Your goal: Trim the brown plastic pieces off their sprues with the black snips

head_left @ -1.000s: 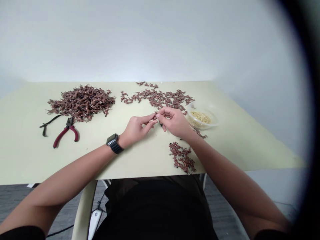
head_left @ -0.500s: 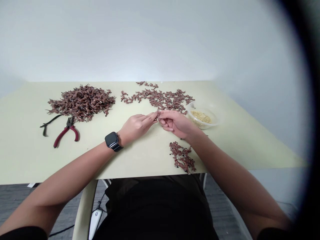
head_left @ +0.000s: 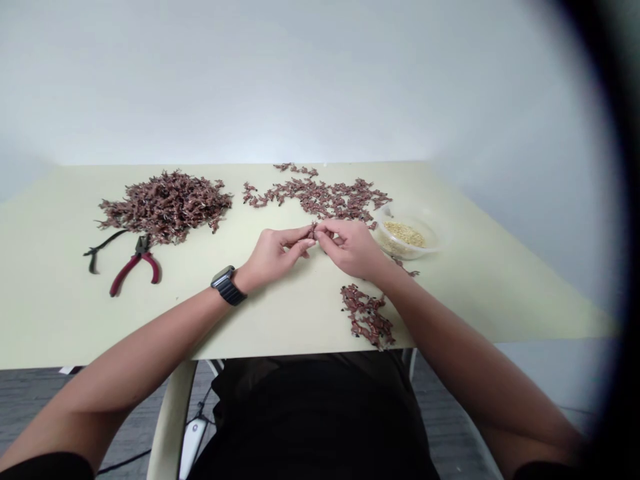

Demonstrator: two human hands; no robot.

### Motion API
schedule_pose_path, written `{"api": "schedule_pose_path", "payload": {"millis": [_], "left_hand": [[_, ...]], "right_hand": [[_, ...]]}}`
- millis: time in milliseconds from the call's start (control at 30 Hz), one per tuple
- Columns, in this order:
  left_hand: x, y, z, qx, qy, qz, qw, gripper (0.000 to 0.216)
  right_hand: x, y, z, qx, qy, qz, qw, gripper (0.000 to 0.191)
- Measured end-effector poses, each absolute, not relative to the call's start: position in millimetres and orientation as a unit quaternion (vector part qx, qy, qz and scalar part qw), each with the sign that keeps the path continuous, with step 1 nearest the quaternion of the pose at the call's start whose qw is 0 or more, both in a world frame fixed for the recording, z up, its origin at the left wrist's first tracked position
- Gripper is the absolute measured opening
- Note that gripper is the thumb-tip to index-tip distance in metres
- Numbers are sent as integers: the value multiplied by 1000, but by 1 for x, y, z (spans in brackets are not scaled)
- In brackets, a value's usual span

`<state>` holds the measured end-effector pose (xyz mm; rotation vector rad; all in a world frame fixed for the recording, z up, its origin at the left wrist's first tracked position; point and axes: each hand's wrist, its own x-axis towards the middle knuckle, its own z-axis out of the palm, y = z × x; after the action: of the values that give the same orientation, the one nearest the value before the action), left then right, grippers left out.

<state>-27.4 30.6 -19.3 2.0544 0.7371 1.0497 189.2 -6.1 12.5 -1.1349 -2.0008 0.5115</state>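
Note:
My left hand (head_left: 273,255) pinches a small brown animal figurine (head_left: 313,231) between thumb and fingers above the middle of the table. My right hand (head_left: 353,248) meets it from the other side, thumb and fingertips pressed together at the figurine; whether they grip it or some tiny part is too small to see. Beside the right hand stands a clear plastic bowl (head_left: 434,249) with tiny gold-coloured pieces (head_left: 404,233) in it. Similar brown figurines (head_left: 334,200) lie spread behind the hands. A smaller group of figurines (head_left: 367,317) lies near the front edge, by my right forearm.
A large heap of brown figurines (head_left: 167,205) is at the back left. In front of it lie red-handled pliers (head_left: 136,264) and a black strip-like piece (head_left: 95,255). One or more loose figurines (head_left: 407,268) show beside my right wrist. A pale wall (head_left: 240,80) rises behind the table.
My left hand has turned so its thumb now shows below the figurine. My right hand has rolled over, its fingers curling inward. Both stay together at the same place.

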Motion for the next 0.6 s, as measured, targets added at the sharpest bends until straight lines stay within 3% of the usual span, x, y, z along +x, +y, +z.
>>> {"api": "schedule_pose_path", "payload": {"millis": [167, 333, 433, 500, 600], "left_hand": [[-29, 33, -23, 813, 280, 416, 295, 39], [-36, 42, -22, 889, 201, 402, 89, 37], [-38, 44, -20, 906, 181, 379, 43, 42], [-36, 42, -21, 890, 203, 401, 79, 38], [-33, 38, -23, 852, 257, 416, 189, 35]], "right_hand": [[187, -10, 16, -456, -767, 224, 392, 23], [185, -6, 16, -453, -586, 539, 400, 18], [185, -2, 15, -425, -507, 647, 380, 16], [185, -1, 13, -421, -530, 625, 388, 16], [185, -4, 11, -450, -660, 443, 408, 22]]}}
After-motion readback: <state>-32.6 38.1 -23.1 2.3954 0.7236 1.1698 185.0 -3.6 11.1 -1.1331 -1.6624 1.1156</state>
